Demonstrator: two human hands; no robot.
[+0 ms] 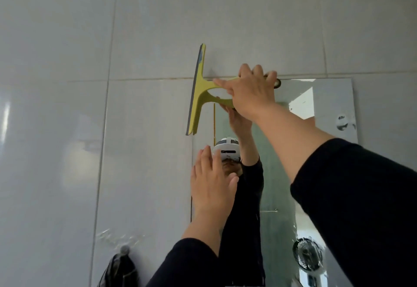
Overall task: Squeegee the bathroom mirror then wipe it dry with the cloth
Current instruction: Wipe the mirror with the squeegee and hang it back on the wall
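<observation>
A yellow-green squeegee (198,93) with a grey rubber blade stands almost upright at the mirror's top left corner, its blade over the wall tile just left of the glass. My right hand (250,93) is closed around its handle. The frameless mirror (327,111) hangs on the tiled wall and reflects my raised arm and headset. My left hand (211,183) is flat with its fingers spread, at the mirror's left edge below the squeegee; whether it touches the glass I cannot tell. No cloth is in view.
Glossy white wall tiles (135,27) surround the mirror. A dark item hangs from a small hook (124,249) at the lower left. A round chrome fitting (306,254) shows in the mirror's lower right.
</observation>
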